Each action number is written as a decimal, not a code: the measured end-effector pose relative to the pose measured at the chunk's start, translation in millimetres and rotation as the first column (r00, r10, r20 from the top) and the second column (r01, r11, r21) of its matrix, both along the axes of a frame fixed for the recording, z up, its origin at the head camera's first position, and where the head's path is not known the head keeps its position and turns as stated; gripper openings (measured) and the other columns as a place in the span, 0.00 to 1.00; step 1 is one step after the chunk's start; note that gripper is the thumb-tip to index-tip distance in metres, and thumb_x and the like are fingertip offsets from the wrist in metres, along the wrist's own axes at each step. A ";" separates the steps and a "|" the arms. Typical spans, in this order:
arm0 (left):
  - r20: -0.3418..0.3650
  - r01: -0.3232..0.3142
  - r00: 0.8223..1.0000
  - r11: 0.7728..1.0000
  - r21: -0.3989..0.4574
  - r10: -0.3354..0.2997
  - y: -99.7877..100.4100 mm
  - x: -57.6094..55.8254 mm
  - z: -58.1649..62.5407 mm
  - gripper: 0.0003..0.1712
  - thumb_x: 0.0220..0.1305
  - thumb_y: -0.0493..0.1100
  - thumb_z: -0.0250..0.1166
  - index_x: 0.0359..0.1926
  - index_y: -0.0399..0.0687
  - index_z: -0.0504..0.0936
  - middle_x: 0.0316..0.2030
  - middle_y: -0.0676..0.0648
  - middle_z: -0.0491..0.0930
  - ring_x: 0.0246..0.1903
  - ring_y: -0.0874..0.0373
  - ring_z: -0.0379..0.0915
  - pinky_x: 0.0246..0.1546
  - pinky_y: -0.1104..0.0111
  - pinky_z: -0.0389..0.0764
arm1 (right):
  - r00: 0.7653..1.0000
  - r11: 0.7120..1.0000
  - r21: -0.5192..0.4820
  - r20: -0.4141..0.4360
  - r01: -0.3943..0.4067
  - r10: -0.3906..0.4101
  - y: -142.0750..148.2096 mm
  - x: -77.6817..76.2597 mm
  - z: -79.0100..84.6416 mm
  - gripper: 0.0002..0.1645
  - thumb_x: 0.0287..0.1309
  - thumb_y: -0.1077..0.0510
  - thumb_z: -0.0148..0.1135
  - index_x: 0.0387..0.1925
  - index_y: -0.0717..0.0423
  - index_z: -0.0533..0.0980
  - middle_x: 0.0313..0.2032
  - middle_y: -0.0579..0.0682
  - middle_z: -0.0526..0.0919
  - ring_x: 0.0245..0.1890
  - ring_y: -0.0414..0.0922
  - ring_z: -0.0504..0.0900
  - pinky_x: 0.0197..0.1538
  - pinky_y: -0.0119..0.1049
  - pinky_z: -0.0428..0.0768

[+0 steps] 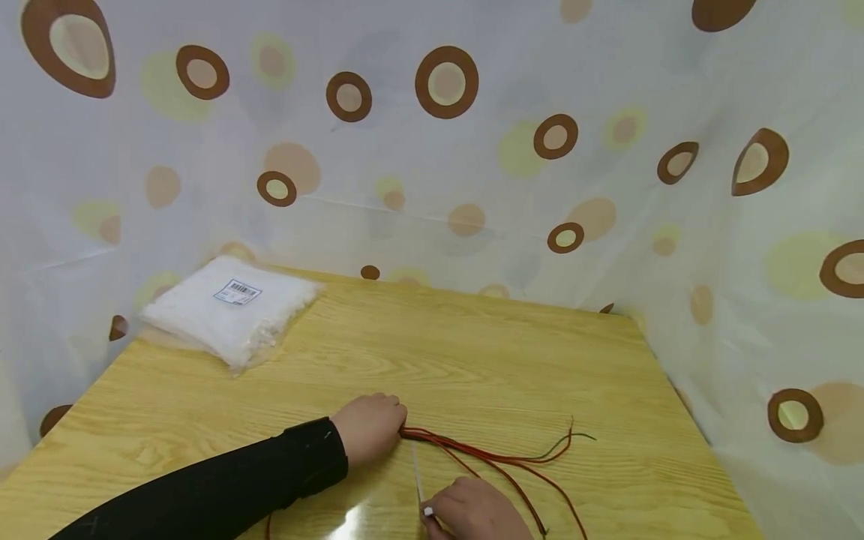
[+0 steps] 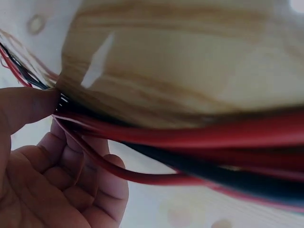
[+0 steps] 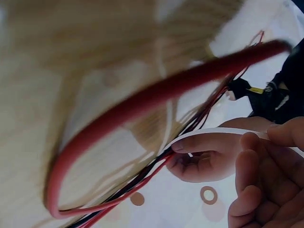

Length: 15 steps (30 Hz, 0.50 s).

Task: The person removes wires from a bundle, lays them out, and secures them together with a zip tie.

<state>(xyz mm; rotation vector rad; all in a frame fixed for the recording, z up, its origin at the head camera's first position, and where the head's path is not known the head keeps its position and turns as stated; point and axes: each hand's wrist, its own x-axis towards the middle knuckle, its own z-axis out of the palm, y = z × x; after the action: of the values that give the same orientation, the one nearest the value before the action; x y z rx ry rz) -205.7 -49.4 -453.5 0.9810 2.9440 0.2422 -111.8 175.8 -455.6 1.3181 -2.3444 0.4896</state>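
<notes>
A bundle of red and black wires (image 1: pixel 482 452) runs across the wooden table, its loose ends fanned out to the right. My left hand (image 1: pixel 370 427) pinches the bundle between thumb and fingers, as the left wrist view shows with the thumb over the wires (image 2: pixel 156 135). From beside that grip a thin white cable tie (image 1: pixel 416 472) stretches toward the table's near side. My right hand (image 1: pixel 475 511) pinches this tie near its end; in the right wrist view the white strip (image 3: pixel 223 130) arches from the bundle to the right thumb and fingers.
A clear plastic bag (image 1: pixel 196 304) packed with white contents and bearing a barcode label (image 1: pixel 238 292) lies at the table's back left. Behind the wood-grain table (image 1: pixel 472 345) hangs a curtain (image 1: pixel 405 165) patterned with brown rings, which also lines both sides.
</notes>
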 end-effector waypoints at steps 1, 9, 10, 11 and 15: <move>0.004 0.002 1.000 1.000 0.001 -0.002 -0.1 -0.9 -0.7 0.05 0.69 0.38 0.68 0.34 0.47 0.82 0.32 0.50 0.79 0.34 0.54 0.78 0.37 0.62 0.82 | 1.000 1.000 0.022 -0.008 0.018 -0.018 -0.7 -0.8 0.2 0.03 0.58 0.58 0.77 0.32 0.46 0.88 0.28 0.34 0.87 0.32 0.30 0.83 0.37 0.19 0.76; 0.103 0.088 0.990 0.994 0.067 -0.095 -3.3 -5.6 1.5 0.08 0.69 0.46 0.71 0.32 0.53 0.83 0.28 0.56 0.75 0.28 0.63 0.69 0.32 0.69 0.75 | 0.994 0.981 0.167 0.039 0.095 -0.103 -6.3 -9.5 7.9 0.02 0.58 0.57 0.76 0.32 0.46 0.88 0.29 0.36 0.88 0.31 0.32 0.83 0.37 0.25 0.78; 0.116 0.098 0.987 0.992 0.085 -0.107 -3.6 -7.1 3.5 0.08 0.71 0.46 0.70 0.33 0.53 0.84 0.29 0.56 0.75 0.28 0.64 0.70 0.32 0.69 0.75 | 0.990 0.976 0.190 0.075 0.104 -0.120 -7.0 -10.9 9.4 0.01 0.60 0.57 0.75 0.33 0.47 0.88 0.30 0.37 0.88 0.32 0.32 0.84 0.37 0.26 0.79; 0.112 0.106 0.987 0.989 0.100 -0.117 -4.2 -9.6 3.3 0.07 0.72 0.47 0.68 0.34 0.54 0.85 0.29 0.56 0.77 0.29 0.64 0.70 0.33 0.68 0.75 | 0.985 0.970 0.216 0.104 0.113 -0.138 -7.8 -12.1 10.8 0.01 0.61 0.57 0.74 0.34 0.47 0.88 0.31 0.37 0.88 0.33 0.33 0.84 0.38 0.26 0.80; 0.073 0.070 0.994 0.993 0.092 -0.077 -3.0 -19.2 10.3 0.06 0.74 0.43 0.66 0.46 0.52 0.88 0.37 0.52 0.83 0.34 0.58 0.81 0.38 0.64 0.83 | 0.958 0.950 0.289 0.217 0.118 -0.185 -10.7 -16.4 13.2 0.04 0.65 0.57 0.71 0.33 0.46 0.88 0.31 0.37 0.88 0.33 0.32 0.83 0.39 0.26 0.80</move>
<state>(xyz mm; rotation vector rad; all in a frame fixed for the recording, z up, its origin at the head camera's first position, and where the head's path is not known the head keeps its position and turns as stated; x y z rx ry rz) -224.8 -52.4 -443.3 1.0628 2.8440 0.4030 -128.2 165.1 -442.4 1.2346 -2.7750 0.2986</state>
